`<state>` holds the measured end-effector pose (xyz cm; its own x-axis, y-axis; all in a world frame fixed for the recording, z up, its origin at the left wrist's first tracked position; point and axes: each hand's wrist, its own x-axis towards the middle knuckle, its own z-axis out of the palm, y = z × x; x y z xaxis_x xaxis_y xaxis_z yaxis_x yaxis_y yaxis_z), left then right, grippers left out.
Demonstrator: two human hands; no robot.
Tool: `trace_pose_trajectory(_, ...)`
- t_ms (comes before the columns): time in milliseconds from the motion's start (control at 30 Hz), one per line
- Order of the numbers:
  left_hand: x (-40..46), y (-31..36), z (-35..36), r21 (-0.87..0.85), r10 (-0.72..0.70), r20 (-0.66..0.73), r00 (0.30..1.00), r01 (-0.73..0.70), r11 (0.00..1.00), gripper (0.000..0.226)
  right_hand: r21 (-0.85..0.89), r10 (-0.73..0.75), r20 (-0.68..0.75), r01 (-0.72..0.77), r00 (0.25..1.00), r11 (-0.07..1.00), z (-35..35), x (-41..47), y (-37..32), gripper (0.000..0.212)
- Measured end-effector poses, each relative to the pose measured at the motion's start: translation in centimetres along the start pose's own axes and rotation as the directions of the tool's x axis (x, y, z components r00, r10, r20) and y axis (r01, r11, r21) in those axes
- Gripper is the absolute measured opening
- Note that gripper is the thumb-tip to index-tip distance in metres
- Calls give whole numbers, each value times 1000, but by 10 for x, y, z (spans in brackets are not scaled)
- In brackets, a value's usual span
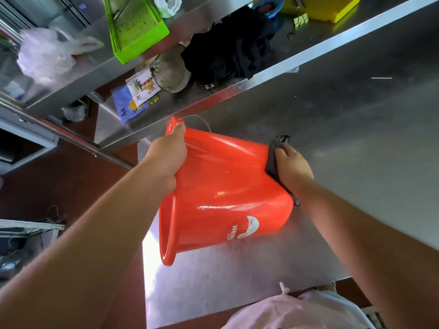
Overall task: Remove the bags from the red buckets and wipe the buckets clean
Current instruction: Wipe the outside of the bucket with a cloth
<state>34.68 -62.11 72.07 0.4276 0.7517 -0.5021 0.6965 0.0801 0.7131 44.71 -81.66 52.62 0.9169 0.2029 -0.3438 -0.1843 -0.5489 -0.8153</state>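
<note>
A red bucket (221, 193) lies on its side on the steel table (356, 162), its mouth facing left over the table's edge and its wire handle hanging at the top. My left hand (167, 157) grips the bucket's rim, thumb on the outside. Against the bucket's base, my right hand (293, 166) presses a dark cloth (273, 162); the cloth hangs down along the base. No bag shows in or near this bucket.
A steel shelf (237, 89) runs above the table with a green crate (135, 27), a black cloth heap (228, 48), a metal bowl, papers and yellow containers. A clear plastic bag (45, 55) sits on the upper left shelf. Red-brown floor lies left.
</note>
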Motion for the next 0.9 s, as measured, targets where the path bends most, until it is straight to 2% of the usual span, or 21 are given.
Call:
trace_pose_trajectory(67, 3, 2, 0, -8, 11, -24, 1000, -12, 1000, 59, -7, -136, -68, 136, 988, 991, 7, -22, -3, 46)
trace_pose_trajectory(167, 7, 7, 3, -32, -4, -21, 1000, 3, 999, 55, -101, -372, -145, 360, 917, 927, 21, -66, -24, 50)
trace_pose_trajectory(233, 7, 11, 10, -33, -7, 9, 1000, 8, 999, 51, -121, -536, -143, 523, 832, 844, 33, -98, -43, 54)
trace_pose_trajectory(333, 9, 13, 15, -33, 5, 36, 999, -4, 999, 52, -135, -731, -64, 720, 679, 681, 52, -136, -71, 60)
trace_pose_trajectory(400, 9, 10, 13, -41, 3, 22, 1000, -2, 999, 52, -173, -804, -38, 789, 593, 590, 59, -145, -79, 63)
trace_pose_trajectory(500, 6, 5, 9, -62, 14, -19, 1000, -15, 998, 51, -218, -846, -44, 821, 532, 528, 57, -139, -75, 64)
trace_pose_trajectory(633, 2, 11, 11, -117, 10, 168, 986, 10, 993, 37, -243, -843, -64, 811, 534, 533, 55, -129, -75, 63)
trace_pose_trajectory(700, -3, 13, 10, -128, 18, 265, 964, 17, 992, 32, -255, -823, -68, 788, 563, 560, 53, -124, -79, 64)
trace_pose_trajectory(767, -8, 7, 11, -170, 67, 297, 952, -16, 985, 34, -263, -798, -61, 761, 600, 593, 50, -117, -84, 65)
trace_pose_trajectory(833, -14, -7, 10, -74, 192, 215, 958, -180, 981, 39, -268, -788, -43, 753, 615, 602, 45, -109, -89, 66)
trace_pose_trajectory(900, -23, -23, 1, 149, 345, 149, 926, -366, 918, 51, -268, -773, -28, 741, 633, 616, 40, -101, -91, 66)
